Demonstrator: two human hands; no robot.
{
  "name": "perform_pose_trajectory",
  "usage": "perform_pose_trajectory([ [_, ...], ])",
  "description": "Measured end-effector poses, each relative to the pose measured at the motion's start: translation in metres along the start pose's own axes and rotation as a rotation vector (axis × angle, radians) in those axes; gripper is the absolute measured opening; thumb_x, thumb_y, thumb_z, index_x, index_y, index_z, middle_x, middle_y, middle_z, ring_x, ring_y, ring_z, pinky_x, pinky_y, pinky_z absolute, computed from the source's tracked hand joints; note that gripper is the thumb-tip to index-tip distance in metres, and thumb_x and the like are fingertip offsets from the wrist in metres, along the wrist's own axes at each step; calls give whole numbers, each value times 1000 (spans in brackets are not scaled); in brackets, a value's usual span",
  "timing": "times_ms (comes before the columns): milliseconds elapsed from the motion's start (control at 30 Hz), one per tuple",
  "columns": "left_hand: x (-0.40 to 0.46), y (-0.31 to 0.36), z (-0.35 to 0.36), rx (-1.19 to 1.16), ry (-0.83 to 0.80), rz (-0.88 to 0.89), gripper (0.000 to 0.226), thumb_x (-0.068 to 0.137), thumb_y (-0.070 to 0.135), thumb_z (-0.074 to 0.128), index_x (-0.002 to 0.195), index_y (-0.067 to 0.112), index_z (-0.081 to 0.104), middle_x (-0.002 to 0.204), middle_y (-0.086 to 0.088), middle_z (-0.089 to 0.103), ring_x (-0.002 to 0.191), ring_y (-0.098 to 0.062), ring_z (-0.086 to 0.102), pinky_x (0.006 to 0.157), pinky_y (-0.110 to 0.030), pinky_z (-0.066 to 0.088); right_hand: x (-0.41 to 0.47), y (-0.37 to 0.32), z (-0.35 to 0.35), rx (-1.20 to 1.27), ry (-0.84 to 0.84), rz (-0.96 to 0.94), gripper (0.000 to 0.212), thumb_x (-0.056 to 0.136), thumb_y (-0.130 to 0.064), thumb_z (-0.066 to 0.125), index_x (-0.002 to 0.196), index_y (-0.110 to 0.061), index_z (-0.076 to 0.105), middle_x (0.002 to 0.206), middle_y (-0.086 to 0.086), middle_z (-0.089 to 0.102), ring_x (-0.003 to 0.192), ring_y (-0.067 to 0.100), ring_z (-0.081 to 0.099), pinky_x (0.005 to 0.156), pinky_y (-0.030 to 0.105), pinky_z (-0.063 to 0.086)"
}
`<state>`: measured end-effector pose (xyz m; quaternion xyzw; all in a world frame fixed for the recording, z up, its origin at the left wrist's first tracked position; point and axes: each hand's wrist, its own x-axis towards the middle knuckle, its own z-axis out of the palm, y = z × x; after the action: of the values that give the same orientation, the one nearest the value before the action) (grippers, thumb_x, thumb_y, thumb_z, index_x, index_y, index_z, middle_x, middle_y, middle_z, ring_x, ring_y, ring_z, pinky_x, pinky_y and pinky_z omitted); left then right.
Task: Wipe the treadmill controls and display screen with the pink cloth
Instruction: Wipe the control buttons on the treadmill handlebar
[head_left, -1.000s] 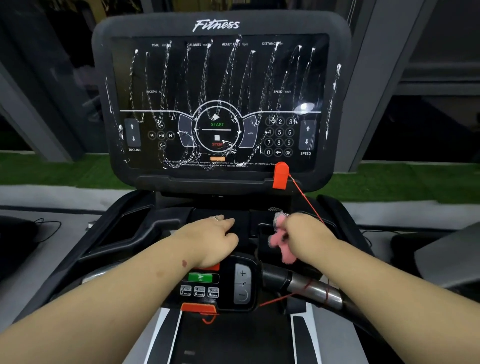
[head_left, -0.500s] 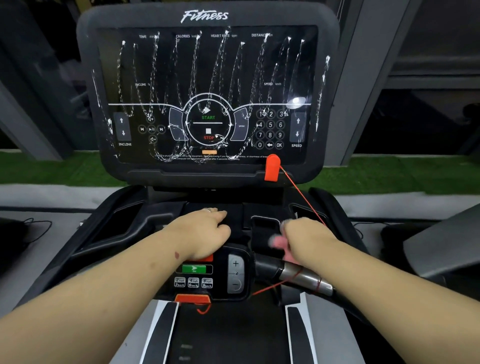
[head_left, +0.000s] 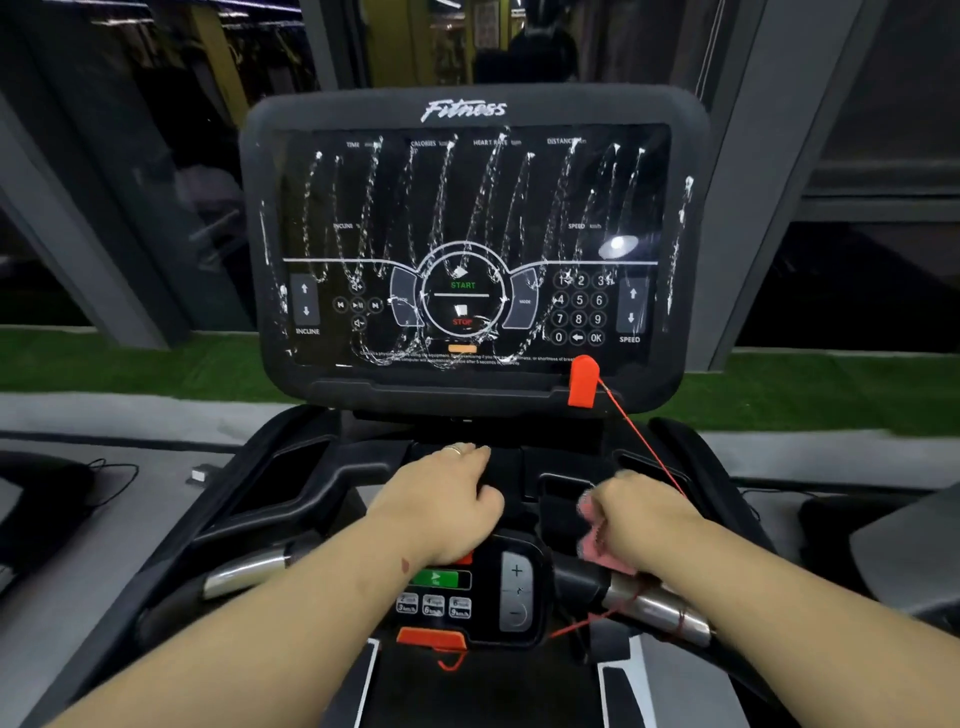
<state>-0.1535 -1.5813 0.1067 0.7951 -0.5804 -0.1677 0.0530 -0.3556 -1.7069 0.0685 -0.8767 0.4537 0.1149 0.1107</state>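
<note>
Head view: I see the display screen (head_left: 470, 244) in the upper centre, covered in zigzag white foam streaks from edge to edge, so I judge its wiping not yet begun. My right hand (head_left: 641, 512) grips the bunched pink cloth (head_left: 597, 540) low at centre right, above the handlebar (head_left: 657, 608). My left hand (head_left: 441, 499) rests flat, holding nothing, just above the lower control panel (head_left: 467, 592), which looks untouched too.
</note>
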Motion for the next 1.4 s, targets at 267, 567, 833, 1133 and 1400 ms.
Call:
perform_pose_trajectory([
  [267,4,-2,4,-35,32,28,64,96,48,33,159,31,33,164,8,31,144,-22,40,113,-39,41,-6,2,-2,118,-8,40,8,82,-25,68,90,-26,68,100,-4,63,89,22,69,80,31,57],
  [567,7,-26,-4,-473,87,-64,39,80,37,41,103,43,71,106,15,74,101,-9,69,98,-32,54,-20,-31,-25,732,166,-138,24,85,-1,61,85,-24,70,69,-12,65,64,2,59,61,21,43],
  [833,-14,-82,-3,-362,149,-163,33,98,16,47,112,26,75,117,8,71,110,-16,63,96,-26,47,-53,-94,-38,570,-17,-504,48,88,1,53,113,-30,79,125,-17,67,116,-3,57,106,11,38],
  [1133,-49,-114,16,-378,191,-101,44,108,44,33,108,29,74,111,9,68,110,-12,62,101,-37,46,-49,-122,-38,433,3,-437,35,92,-17,50,107,-40,71,106,-15,73,96,7,65,93,30,52],
  [1400,-58,-128,18,-240,64,-14,71,98,72,9,137,39,56,133,13,61,127,-9,53,110,-39,42,-64,-85,-49,421,-42,-364,31,68,-41,46,81,-36,74,87,-15,72,87,9,68,87,39,55],
])
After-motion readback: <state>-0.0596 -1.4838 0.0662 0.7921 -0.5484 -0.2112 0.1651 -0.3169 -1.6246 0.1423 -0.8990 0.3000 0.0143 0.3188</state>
